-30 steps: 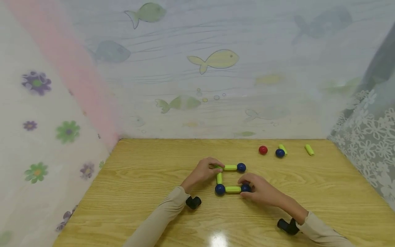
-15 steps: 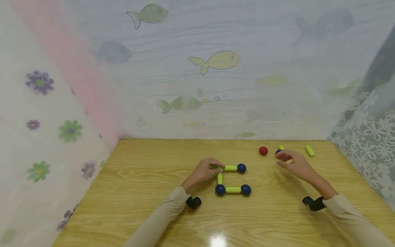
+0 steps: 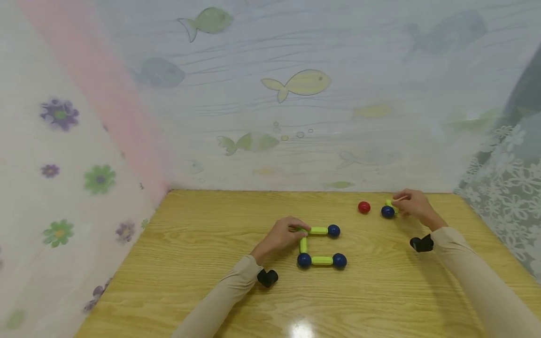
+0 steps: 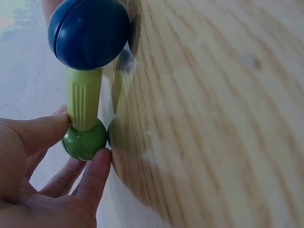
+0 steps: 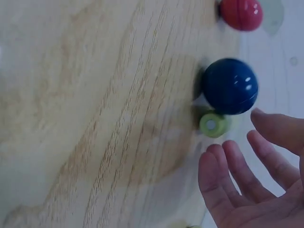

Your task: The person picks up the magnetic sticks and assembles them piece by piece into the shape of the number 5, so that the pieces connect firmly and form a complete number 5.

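Note:
My left hand (image 3: 284, 234) pinches a green ball (image 4: 85, 142) between thumb and fingers. That ball is the back left corner of a C-shaped figure of yellow-green magnetic rods (image 3: 318, 230) and blue balls (image 3: 304, 260) lying on the table. The figure's right side is open, between two blue end balls. At the back right, my right hand (image 3: 416, 206) reaches over a loose rod (image 5: 212, 124) with fingers spread and relaxed. The rod lies against a loose blue ball (image 5: 230, 86); in the right wrist view the fingertips are just short of it.
A red ball (image 3: 364, 207) lies left of the loose blue ball. The wooden table (image 3: 203, 220) ends at a fish-print cloth (image 3: 296, 159) at the back. Flowered cloth (image 3: 101, 178) borders the left, lace (image 3: 507, 178) the right. Black wrist cameras (image 3: 267, 278) hang below the sleeves.
My right hand has left the figure's front right ball and moved to the back right, over the loose rod beside the blue ball. My left hand stays on the green ball.

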### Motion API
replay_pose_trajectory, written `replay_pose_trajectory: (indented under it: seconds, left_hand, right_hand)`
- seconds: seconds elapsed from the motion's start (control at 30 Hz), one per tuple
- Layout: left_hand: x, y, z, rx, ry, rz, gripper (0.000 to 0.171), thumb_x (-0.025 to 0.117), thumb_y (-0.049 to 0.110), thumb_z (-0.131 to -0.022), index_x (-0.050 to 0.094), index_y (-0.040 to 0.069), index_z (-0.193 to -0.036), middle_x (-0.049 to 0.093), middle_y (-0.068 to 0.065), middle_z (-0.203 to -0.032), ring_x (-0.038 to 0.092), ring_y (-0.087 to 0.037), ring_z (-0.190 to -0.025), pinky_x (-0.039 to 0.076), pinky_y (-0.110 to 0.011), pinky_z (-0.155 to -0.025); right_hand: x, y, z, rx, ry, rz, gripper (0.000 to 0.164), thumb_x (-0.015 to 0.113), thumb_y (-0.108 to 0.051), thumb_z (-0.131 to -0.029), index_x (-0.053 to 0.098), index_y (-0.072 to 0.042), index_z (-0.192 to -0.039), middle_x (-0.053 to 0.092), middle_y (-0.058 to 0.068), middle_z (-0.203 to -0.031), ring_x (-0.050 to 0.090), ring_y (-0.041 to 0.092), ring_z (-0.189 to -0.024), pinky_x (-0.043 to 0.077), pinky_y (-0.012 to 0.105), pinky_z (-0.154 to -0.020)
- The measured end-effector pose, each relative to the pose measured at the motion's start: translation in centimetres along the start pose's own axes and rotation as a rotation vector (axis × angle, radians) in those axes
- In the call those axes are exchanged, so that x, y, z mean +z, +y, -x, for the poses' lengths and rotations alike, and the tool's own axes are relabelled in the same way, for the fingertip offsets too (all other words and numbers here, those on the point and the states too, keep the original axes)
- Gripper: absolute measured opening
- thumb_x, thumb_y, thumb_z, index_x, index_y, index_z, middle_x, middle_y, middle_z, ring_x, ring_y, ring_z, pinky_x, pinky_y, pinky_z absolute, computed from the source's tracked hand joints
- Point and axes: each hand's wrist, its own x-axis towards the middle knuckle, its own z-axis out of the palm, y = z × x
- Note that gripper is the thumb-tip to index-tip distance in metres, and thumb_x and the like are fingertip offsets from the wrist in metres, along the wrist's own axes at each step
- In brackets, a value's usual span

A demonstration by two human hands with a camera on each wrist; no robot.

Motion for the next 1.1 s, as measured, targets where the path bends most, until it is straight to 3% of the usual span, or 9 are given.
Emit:
replay_pose_trajectory:
  seconds: [0.23, 0.47, 0.67, 0.97, 1.1]
  left_hand:
    - [0.2, 0.0, -0.1, -0.005, -0.011, -0.003, 0.019, 0.063, 0.014, -0.092, 0.072, 0.01, -0.108, 0.064, -0.002, -0.111, 0.057, -0.019, -0.106, 0.048, -0.028, -0.089]
    - [0.1, -0.3, -0.1, -0.011, 0.004, -0.018, 0.019, 0.064, 0.014, -0.092, 0.072, 0.01, -0.108, 0.064, -0.002, -0.111, 0.057, -0.02, -0.106, 0.048, -0.028, -0.089]
    - [0.0, -0.4, -0.1, -0.008, 0.004, -0.015, 0.019, 0.064, 0.013, -0.091, 0.072, 0.011, -0.107, 0.065, -0.002, -0.11, 0.057, -0.019, -0.105, 0.049, -0.028, -0.088]
    - [0.1, -0.3, -0.1, -0.009, 0.007, 0.0, 0.018, 0.063, 0.013, -0.092, 0.072, 0.01, -0.107, 0.063, -0.003, -0.111, 0.057, -0.019, -0.105, 0.049, -0.027, -0.087]
    - [0.2, -0.3, -0.2, -0.028, 0.018, 0.012, 0.018, 0.063, 0.013, -0.092, 0.072, 0.01, -0.107, 0.062, -0.002, -0.111, 0.057, -0.019, -0.105, 0.048, -0.026, -0.087]
  right_hand:
    - [-0.4, 1.3, -0.9, 0.078, -0.04, -0.016, 0.046, 0.06, -0.011, -0.091, 0.046, 0.021, -0.121, 0.059, 0.028, -0.101, 0.062, 0.023, -0.077, 0.056, 0.037, -0.07]
    - [-1.1, 1.6, -0.4, 0.097, -0.057, -0.022, 0.04, 0.061, -0.013, -0.091, 0.055, 0.021, -0.112, 0.063, 0.021, -0.095, 0.063, 0.018, -0.076, 0.056, 0.036, -0.07]
    - [-1.4, 1.3, 1.0, 0.11, -0.101, -0.092, 0.05, 0.057, -0.016, -0.095, 0.044, 0.023, -0.123, 0.057, 0.029, -0.109, 0.064, 0.019, -0.084, 0.056, 0.036, -0.076]
    - [-1.3, -0.3, 4.1, 0.132, -0.148, -0.249, 0.051, 0.061, -0.015, -0.093, 0.043, 0.02, -0.126, 0.063, 0.003, -0.099, 0.067, 0.018, -0.083, 0.055, 0.038, -0.079]
    - [-0.2, -1.4, 5.5, 0.121, -0.193, -0.312, 0.047, 0.059, -0.014, -0.094, 0.045, 0.018, -0.125, 0.063, 0.0, -0.099, 0.066, 0.017, -0.084, 0.054, 0.037, -0.08]
